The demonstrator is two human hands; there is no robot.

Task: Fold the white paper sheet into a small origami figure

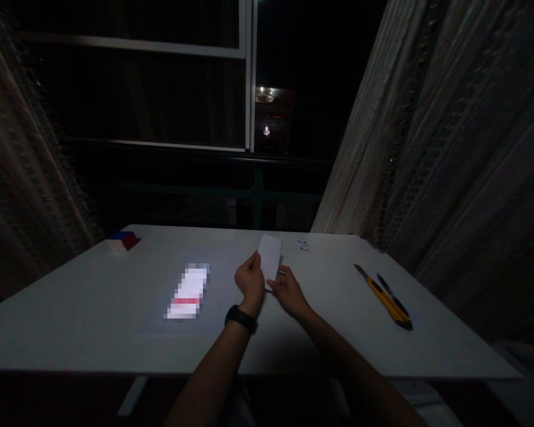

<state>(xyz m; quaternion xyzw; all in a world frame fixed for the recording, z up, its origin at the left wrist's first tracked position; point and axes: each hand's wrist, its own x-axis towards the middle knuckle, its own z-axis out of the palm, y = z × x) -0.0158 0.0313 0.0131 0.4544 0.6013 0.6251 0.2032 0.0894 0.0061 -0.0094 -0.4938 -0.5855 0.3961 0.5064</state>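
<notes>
A small white piece of paper (270, 254), which looks folded, is held up above the middle of the table. My left hand (250, 277) pinches its left edge, with a dark watch (241, 319) around that wrist. At its lower right, the fingers of my right hand (289, 290) close on the same paper, the thumb in front. A thin dark line shows between the hands near the paper's lower end; I cannot make out what it is. Left of my hands, a lit phone (189, 292) with a blurred screen lies on a pale sheet (225, 296).
A yellow utility knife (385, 299) and a dark pen (392, 295) lie on the white table (329, 344) at the right. A coloured cube (121, 241) sits at the back left. Dark marks (303, 245) show behind my hands. Curtains (360, 130) and a window (250, 77) stand beyond.
</notes>
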